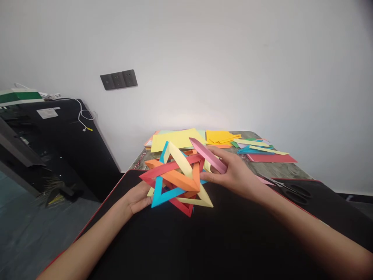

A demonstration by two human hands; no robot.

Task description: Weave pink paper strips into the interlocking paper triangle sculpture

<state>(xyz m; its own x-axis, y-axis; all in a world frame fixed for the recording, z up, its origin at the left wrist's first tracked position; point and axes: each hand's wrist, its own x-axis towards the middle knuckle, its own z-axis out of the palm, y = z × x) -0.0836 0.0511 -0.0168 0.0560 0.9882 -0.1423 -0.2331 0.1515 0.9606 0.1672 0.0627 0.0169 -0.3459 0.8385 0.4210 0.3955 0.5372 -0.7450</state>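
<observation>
Above the black mat (163,249) I see a star-shaped origami model (180,181) of interlocked red, orange, blue and pale yellow folded paper strips. My left hand (141,198) supports its left underside, fingers closed on it and partly hidden behind the paper. At the model's right side is my right hand (230,169), which pinches a folded pink paper strip (208,154). The strip slants up to the left, and its lower end lies between thumb and fingers. The right thumb tip reaches the model's right edge; whether it also grips the model, I cannot tell.
Black-handled scissors (291,190) lie on the mat at right. Behind, yellow paper sheets (175,140), orange-yellow paper (220,137), a red paper stack (274,158) and several coloured strips (256,147) cover the table. A black cabinet (72,155) stands at left, beneath wall sockets (118,79).
</observation>
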